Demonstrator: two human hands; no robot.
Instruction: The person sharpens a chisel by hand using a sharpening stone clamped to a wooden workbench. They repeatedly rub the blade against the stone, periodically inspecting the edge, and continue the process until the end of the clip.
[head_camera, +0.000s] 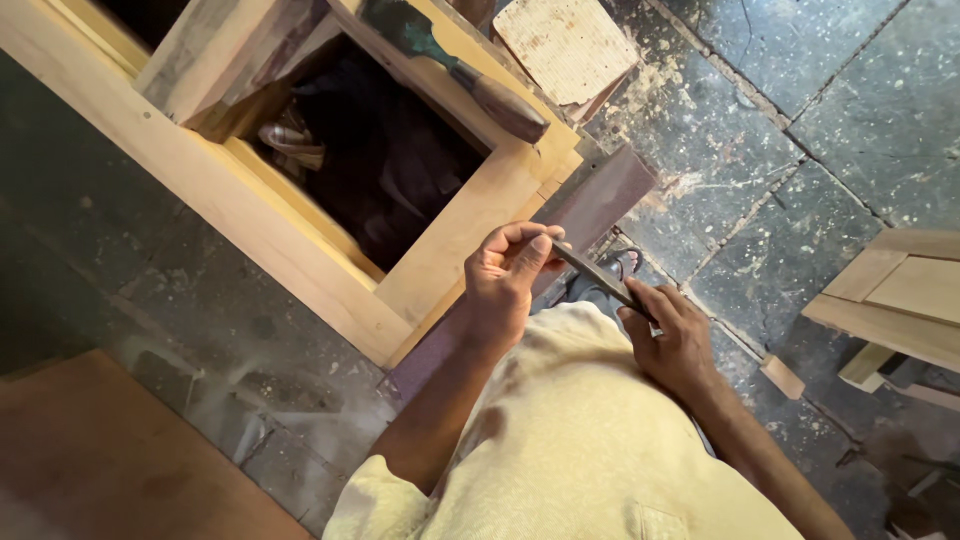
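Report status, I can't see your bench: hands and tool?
Left hand and right hand both grip thin dark blade. Wooden frame just beyond. Nothing between.

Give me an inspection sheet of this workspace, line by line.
Surface: dark stone floor, cracked, strewn with sawdust.
Job's things: thin dark metal tool held between left hand and right hand.
Clutter: wooden frame; wooden-handled chisel lying on it; square board; small wood block; wooden panel at the right.
Grippers: both hands closed on the tool.
Cables: nothing seen.
Surroundings: brown board at lower left.
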